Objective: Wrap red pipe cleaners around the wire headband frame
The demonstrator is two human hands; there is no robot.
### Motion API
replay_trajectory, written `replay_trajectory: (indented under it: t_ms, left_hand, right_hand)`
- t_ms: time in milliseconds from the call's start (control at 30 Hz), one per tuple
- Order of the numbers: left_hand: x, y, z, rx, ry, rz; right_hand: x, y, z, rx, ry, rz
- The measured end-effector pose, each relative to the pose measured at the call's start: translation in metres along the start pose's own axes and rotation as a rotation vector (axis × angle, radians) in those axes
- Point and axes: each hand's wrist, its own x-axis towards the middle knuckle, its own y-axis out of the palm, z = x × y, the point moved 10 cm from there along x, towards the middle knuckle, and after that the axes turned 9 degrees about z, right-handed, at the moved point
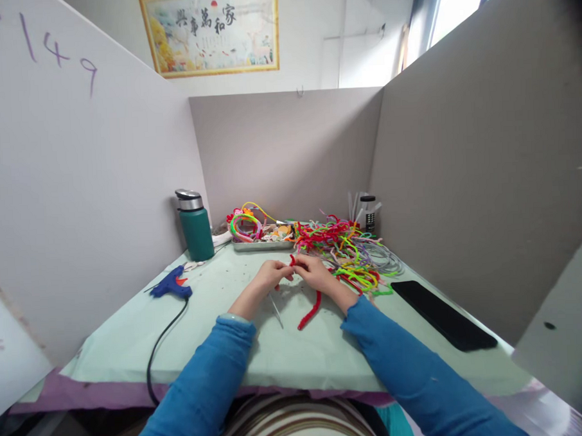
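My left hand and my right hand meet over the middle of the table, their fingertips pinched close together. Between them is a small bent end of red pipe cleaner. A second stretch of red pipe cleaner hangs or lies below my right hand; whether it joins the part in my fingers is hidden. Under my left hand a thin whitish stick points down toward the table.
A heap of coloured pipe cleaners lies behind my right hand. Behind my left are a metal tray and a green bottle. A blue glue gun with its cord sits left, a black phone-like slab right. Partitions surround the table.
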Motion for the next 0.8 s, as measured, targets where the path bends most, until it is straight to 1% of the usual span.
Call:
replay_trajectory:
  t_ms: [300,433,667,800]
  left_hand:
    - [-0.0035,-0.0025,-0.0010,-0.019,-0.013,-0.011]
    - [-0.0024,-0.0033,0.0031,0.024,-0.047,-0.012]
    - [-0.0040,-0.0027,0.0013,0.122,-0.081,-0.002]
    - [-0.0031,-0.0030,0.0024,0.139,-0.090,-0.001]
  right_hand:
    - [-0.0016,0.0035,0.0068,0.037,-0.017,0.041]
    - [-0.0017,0.0028,0.0056,0.015,0.007,0.024]
    - [-0.0011,0.0044,0.0028,-0.015,0.019,0.021]
    - [-0.0009,0.0045,0.0010,-0.025,0.032,0.019]
